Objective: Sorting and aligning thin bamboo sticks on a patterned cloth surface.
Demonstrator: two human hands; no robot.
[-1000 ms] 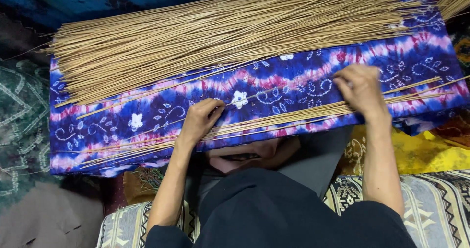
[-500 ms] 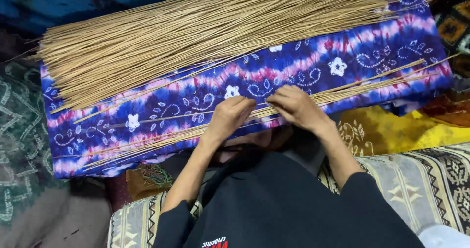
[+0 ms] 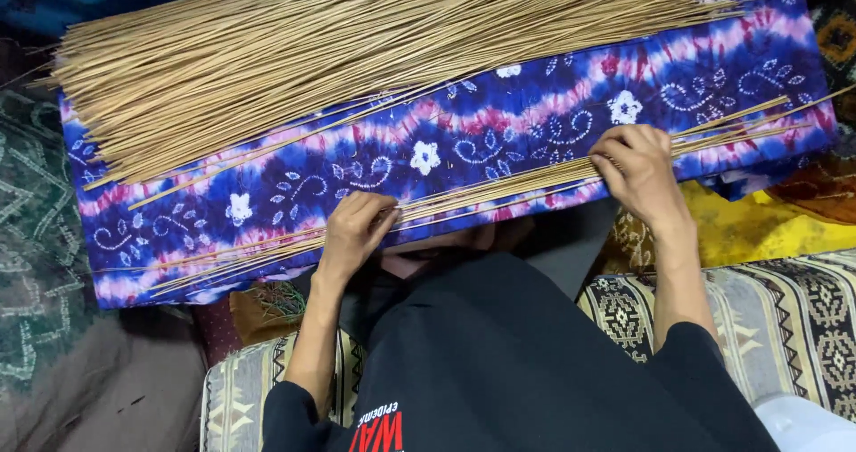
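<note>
Pressing down on a thin row of sticks (image 3: 499, 187), both hands rest flat on a blue and purple cloth (image 3: 312, 180) patterned with white flowers. The left hand (image 3: 355, 229) sits at about 7 o'clock from the middle of the view, fingers bent and fingertips laid on the sticks, not closed around them. The right hand (image 3: 637, 171) sits at about 3 o'clock, well apart from the left, its fingers curled over the same row, pinning it against the cloth; whether any stick is truly gripped there cannot be told.

The thin row runs slantwise under both hands, from 8 o'clock near the cloth's lower left edge up to 2 o'clock at its right edge. It lies along the near border of the cloth, just beyond the person's lap.

A much larger pile of sticks (image 3: 357, 51) covers the far half of the cloth, at 12 o'clock, with its blunt ends fanned at 10 o'clock. A few loose sticks lie between the pile and the thin row.

A yellow cloth (image 3: 758, 229) shows at 4 o'clock, below the right hand. A striped woven cushion (image 3: 802, 327) lies at 5 o'clock beside the person's black sleeve (image 3: 695, 363). A green patterned fabric (image 3: 36, 238) lies at 9 o'clock.
</note>
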